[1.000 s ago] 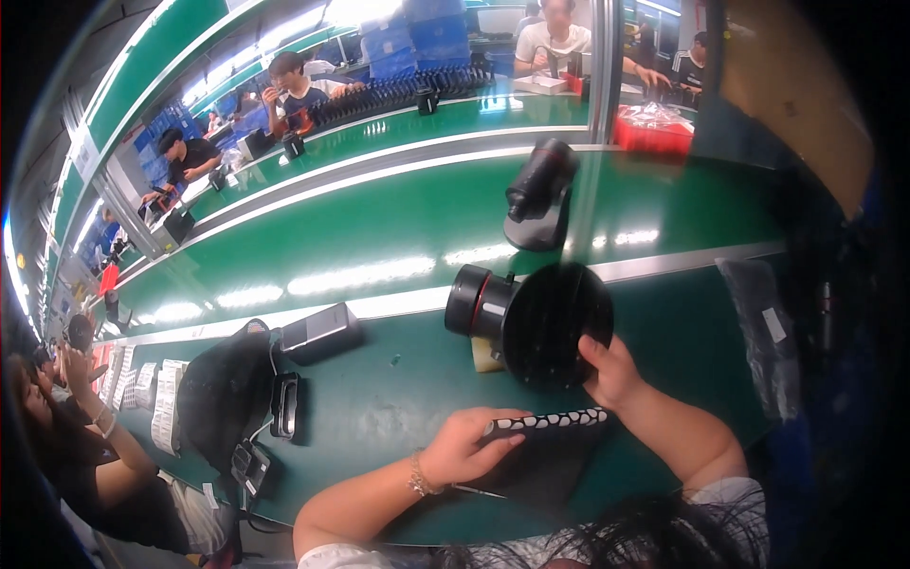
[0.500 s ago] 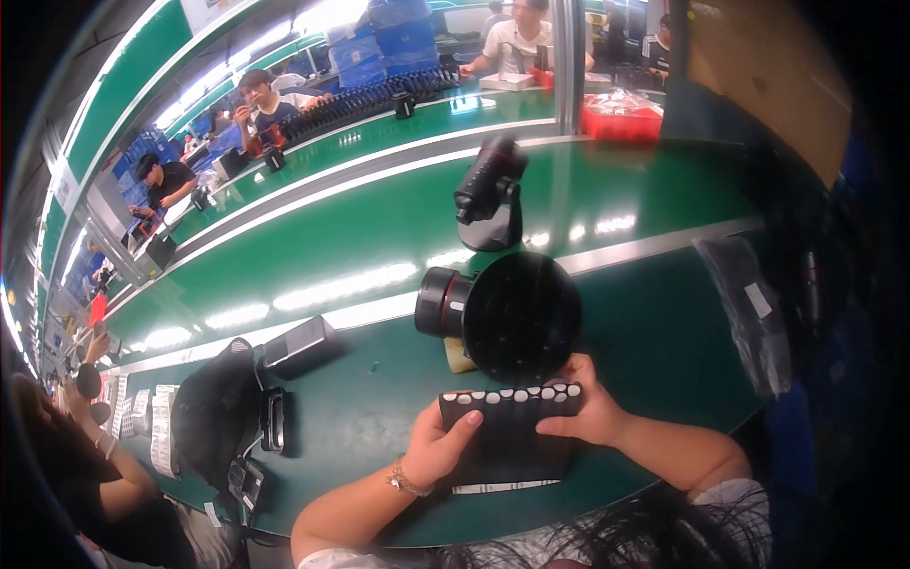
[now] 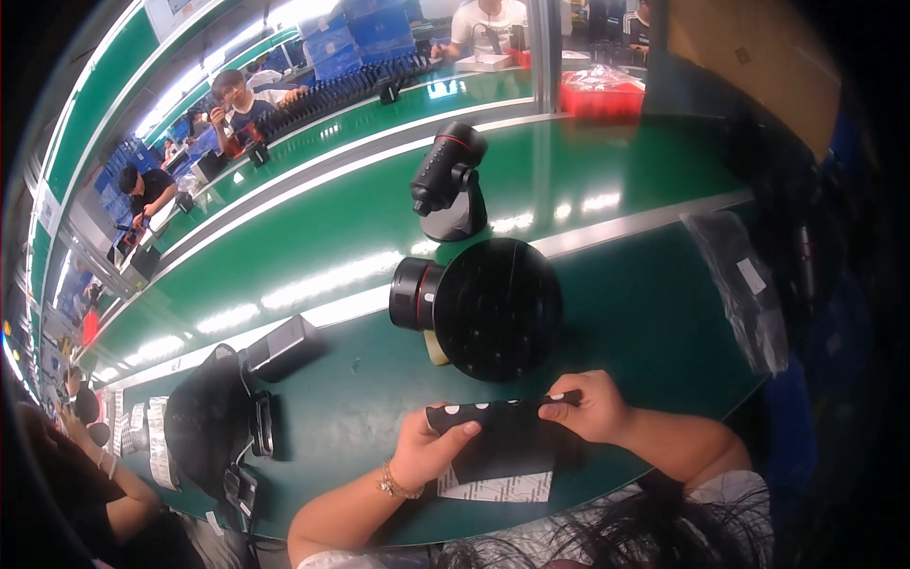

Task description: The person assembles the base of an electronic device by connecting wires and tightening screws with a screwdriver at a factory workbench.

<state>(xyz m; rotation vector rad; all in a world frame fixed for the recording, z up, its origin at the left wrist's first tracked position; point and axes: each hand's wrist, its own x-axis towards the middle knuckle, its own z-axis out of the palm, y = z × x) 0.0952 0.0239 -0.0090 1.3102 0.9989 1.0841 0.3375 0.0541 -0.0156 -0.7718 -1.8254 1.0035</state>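
Note:
Close to the front edge of the bench, both my hands hold a black piece with white round dots (image 3: 482, 408). My left hand (image 3: 428, 449) is closed on its left end, thumb over the front. At the other end my right hand (image 3: 592, 408) pinches it, fingers curled. Below it lies a white printed sheet (image 3: 498, 486), partly hidden by dark material. Just beyond my hands is a large glossy black disc (image 3: 498, 308). A black cylinder with a red ring (image 3: 413, 294) sits at the disc's left, with a yellowish piece (image 3: 436, 349) beneath.
Farther back, a black device on a stand (image 3: 451, 180) rests on the green surface. To the left are a dark box (image 3: 282, 347) and a black bag (image 3: 210, 412). A clear bag (image 3: 737, 289) lies right; a red bin (image 3: 603, 93) stands behind. Co-workers sit around.
The dotted piece has tilted and fewer dots show. My right hand has curled tighter at its right end. More of the white sheet below is visible. The view has shifted slightly.

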